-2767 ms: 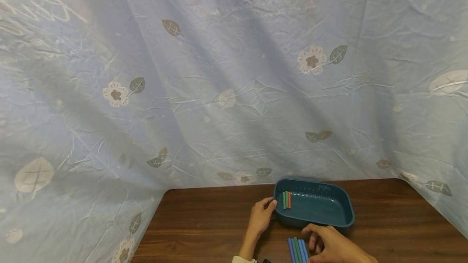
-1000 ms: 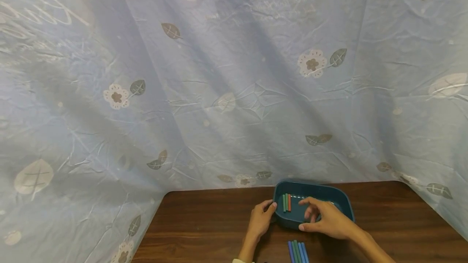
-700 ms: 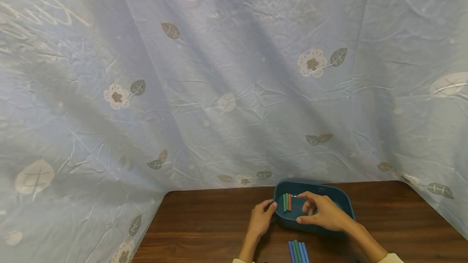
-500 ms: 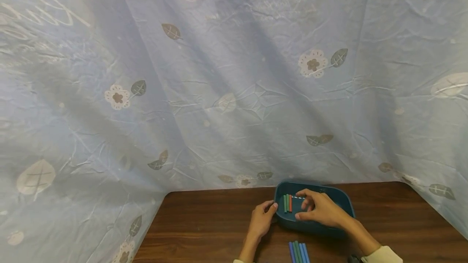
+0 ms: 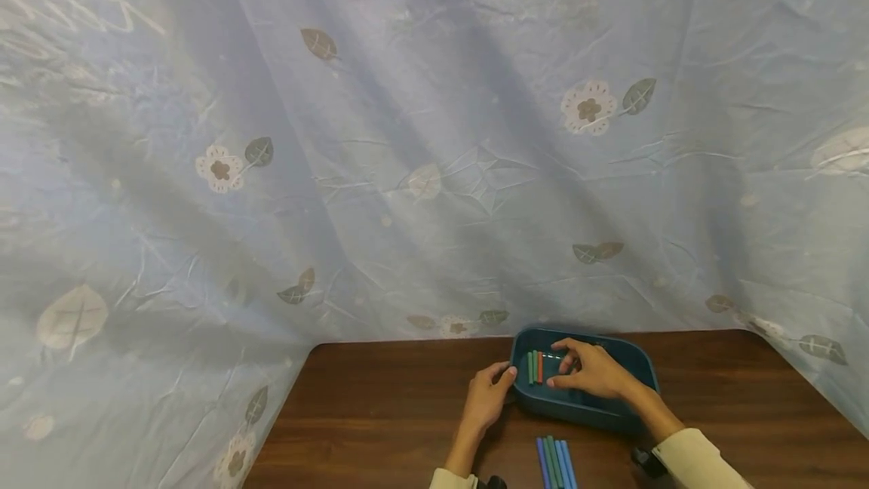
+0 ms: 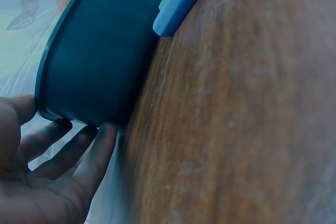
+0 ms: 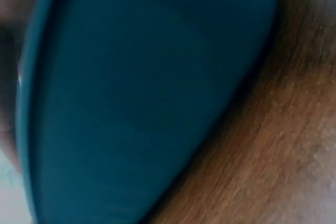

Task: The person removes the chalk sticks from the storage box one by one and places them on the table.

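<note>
A teal rectangular tub stands on the table. Inside it, at the left end, lie two green sticks and an orange stick side by side. My left hand holds the tub's left end, thumb at the rim and fingertips against the outer wall, as the left wrist view shows. Over the tub's inside is my right hand, thumb and index finger apart; I cannot tell whether a stick is between them. Several blue, purple and green sticks lie in a row in front of the tub.
The brown wooden table reaches back to a pale blue printed curtain. Dark wrist cameras are strapped at the sleeves.
My right hand has gone from beside the stick row up over the tub, then shifted slightly left. The left hand stays at the tub. The sticks visible in the tub look the same.
</note>
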### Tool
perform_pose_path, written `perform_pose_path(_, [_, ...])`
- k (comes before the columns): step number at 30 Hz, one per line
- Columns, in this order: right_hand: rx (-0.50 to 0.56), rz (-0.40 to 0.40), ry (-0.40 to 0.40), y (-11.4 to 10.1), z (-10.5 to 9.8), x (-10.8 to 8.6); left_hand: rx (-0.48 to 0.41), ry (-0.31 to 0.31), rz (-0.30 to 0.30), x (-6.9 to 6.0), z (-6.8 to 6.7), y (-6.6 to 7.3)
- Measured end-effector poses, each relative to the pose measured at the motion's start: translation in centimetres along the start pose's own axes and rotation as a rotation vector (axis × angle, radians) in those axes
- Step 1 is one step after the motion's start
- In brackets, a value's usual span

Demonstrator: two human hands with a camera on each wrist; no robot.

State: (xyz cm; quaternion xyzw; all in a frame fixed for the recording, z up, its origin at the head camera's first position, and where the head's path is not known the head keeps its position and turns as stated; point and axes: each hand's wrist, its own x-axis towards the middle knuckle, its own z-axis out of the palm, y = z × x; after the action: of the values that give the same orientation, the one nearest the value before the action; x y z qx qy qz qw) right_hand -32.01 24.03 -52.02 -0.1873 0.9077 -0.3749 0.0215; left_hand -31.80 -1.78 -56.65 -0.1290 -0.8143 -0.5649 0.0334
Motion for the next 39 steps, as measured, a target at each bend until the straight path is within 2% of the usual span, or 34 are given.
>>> perform_pose_path(12, [0.016, 0.056, 0.007, 1.4, 0.7, 1.7, -0.013, -0.015, -0.005, 0.0, -0.1, 0.1])
perform_pose_path(21, [0.045, 0.05, 0.013, 2.6, 1.5, 2.2, -0.024, -0.013, -0.008, -0.2, 0.0, 0.0])
perform_pose_path(31, [0.053, 0.081, 0.037, 3.2, 2.2, 3.2, -0.016, -0.007, -0.002, 0.0, 0.0, -0.1])
perform_pose_path(39, [0.002, 0.054, 0.038, 3.3, 2.6, 3.3, 0.003, -0.004, 0.005, -0.1, 0.0, -0.1])
